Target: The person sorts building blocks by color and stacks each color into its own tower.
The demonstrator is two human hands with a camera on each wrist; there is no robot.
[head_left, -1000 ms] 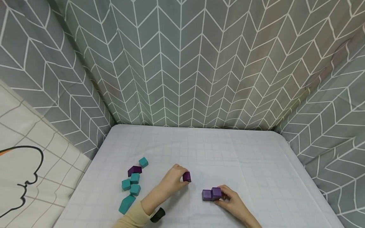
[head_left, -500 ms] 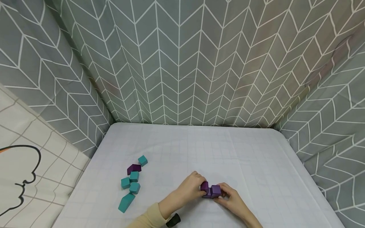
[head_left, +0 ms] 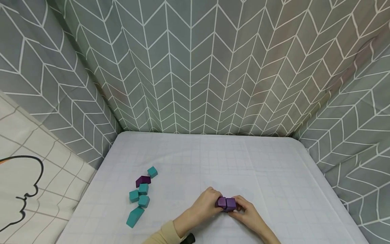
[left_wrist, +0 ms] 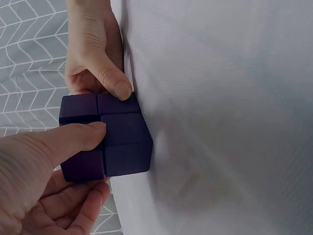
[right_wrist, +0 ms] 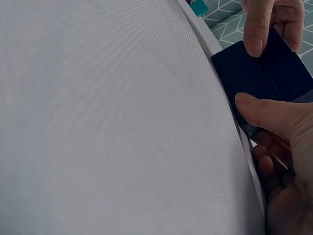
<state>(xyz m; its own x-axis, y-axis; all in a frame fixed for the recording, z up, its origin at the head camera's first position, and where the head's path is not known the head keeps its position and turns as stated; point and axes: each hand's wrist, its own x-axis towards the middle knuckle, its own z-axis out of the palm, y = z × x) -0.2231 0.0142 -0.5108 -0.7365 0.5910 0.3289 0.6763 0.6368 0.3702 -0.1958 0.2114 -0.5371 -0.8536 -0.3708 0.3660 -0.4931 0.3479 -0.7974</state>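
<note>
Several purple blocks stand close together on the white table, some in an upper layer and others below. My left hand [head_left: 204, 205] pinches the upper left purple block [head_left: 221, 202], its thumb lying across the near face in the left wrist view. The upper right purple block [head_left: 231, 204] sits right beside it. From the right, my right hand [head_left: 250, 215] grips the purple group, its thumb on the lower right purple block [left_wrist: 113, 104]. Left wrist view shows the lower left purple block [left_wrist: 128, 159] near the cloth. Fingers hide parts of the far sides.
On the left side of the white table [head_left: 176, 156] lie several teal blocks [head_left: 144, 201] and a dark purple pointed block [head_left: 143, 181]. A black strap piece [head_left: 188, 238] shows at the left wrist. Patterned curtains [head_left: 195, 84] hang behind and at both sides.
My left hand has carried its purple block rightward and down beside the upper right one, closing the gap between them. The right hand has stayed at the purple group.
</note>
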